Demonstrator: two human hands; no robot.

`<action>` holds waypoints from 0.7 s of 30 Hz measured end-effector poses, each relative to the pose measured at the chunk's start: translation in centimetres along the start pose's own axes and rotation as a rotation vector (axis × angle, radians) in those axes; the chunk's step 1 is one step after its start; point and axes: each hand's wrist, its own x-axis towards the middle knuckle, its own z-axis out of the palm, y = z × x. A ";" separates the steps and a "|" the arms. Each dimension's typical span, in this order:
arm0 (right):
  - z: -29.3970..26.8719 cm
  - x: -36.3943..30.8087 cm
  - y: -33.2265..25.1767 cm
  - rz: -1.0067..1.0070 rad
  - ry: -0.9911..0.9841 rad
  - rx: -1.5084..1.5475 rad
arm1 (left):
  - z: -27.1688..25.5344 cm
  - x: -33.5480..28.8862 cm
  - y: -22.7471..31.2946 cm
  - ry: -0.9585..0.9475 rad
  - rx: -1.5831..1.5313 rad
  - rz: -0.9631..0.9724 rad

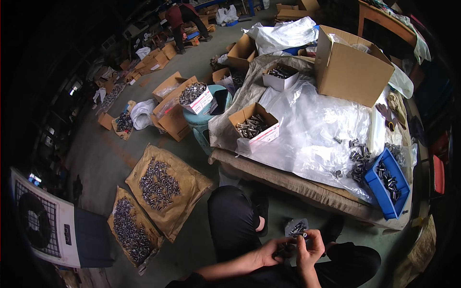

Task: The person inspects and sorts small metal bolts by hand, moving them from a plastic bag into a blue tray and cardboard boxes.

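Low over my lap, my left hand [272, 252] is closed around a few small dark metal pieces [285, 250]; their exact kind is too small to tell. Just to its right, my right hand [311, 247] pinches a small shiny metal cylinder [303, 235] between thumb and fingers. Beyond my hands, between my feet, a clear plastic bag or tub [291, 224] holds several similar metal parts. A blue plastic bin [369, 178] with dark metal parts sits tilted at the right corner of the low table, beside a loose pile of such parts [357, 156].
Plastic sheeting [307, 129] covers the low table, which carries a large cardboard box [353, 72] and an open box of metal parts [266, 136]. Parts lie on brown sacks [189, 192] at left, near a fan unit [72, 230]. A person [181, 19] bends over far back.
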 end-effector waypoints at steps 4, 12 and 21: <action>0.1 0.0 0.1 0.008 -0.010 0.024 | -0.3 -0.2 0.3 -0.058 0.063 0.052; 0.3 0.2 0.2 0.020 -0.015 0.052 | -0.1 0.2 -0.7 -0.088 -0.021 0.080; 0.0 -0.1 0.6 0.043 -0.010 0.097 | -0.7 0.2 0.4 -0.292 -0.015 -0.089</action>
